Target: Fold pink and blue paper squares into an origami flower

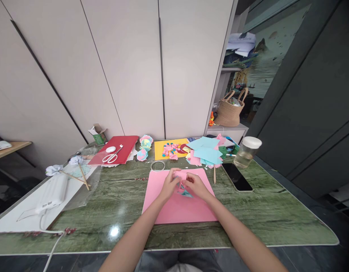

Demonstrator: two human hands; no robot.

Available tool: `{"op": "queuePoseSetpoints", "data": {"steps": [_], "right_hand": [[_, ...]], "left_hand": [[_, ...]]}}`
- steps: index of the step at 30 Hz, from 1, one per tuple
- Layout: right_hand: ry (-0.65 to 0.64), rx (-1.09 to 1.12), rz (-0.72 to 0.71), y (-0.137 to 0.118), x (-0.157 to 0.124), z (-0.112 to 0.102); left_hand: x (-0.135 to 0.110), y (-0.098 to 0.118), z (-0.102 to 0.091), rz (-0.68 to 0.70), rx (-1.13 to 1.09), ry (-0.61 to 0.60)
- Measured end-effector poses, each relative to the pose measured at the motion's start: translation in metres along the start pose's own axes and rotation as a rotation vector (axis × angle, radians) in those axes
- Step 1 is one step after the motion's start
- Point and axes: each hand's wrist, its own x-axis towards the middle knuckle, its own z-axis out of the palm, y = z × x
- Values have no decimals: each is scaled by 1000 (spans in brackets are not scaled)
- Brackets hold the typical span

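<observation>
Both forearms converge; left hand [171, 184], right hand [195, 185] fingers pinched together.

Home craft table [120, 200], paper scraps [204, 153], scissors [112, 155]

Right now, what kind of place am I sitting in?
Probably a home craft table. Both hands fold small paper over a pink sheet; scissors and paper flowers lie near plain cabinet doors.
</observation>
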Motion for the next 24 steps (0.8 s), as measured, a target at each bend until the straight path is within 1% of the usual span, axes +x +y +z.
{"op": "queuePoseSetpoints", "data": {"steps": [3, 6, 12, 15, 24], "right_hand": [[10, -5, 11, 0, 1, -1], [-8, 6, 25, 0, 2, -3], [-61, 17, 32, 0, 3, -7], [-71, 6, 20, -1, 3, -9], [-16, -61, 15, 2, 2, -7]], "left_hand": [[2, 0, -5, -28, -49, -43], [3, 3, -9, -52, -92, -85], [3, 6, -10, -70, -137, -126], [3, 4, -11, -71, -122, -119], [3, 8, -15, -79, 5, -108]]}}
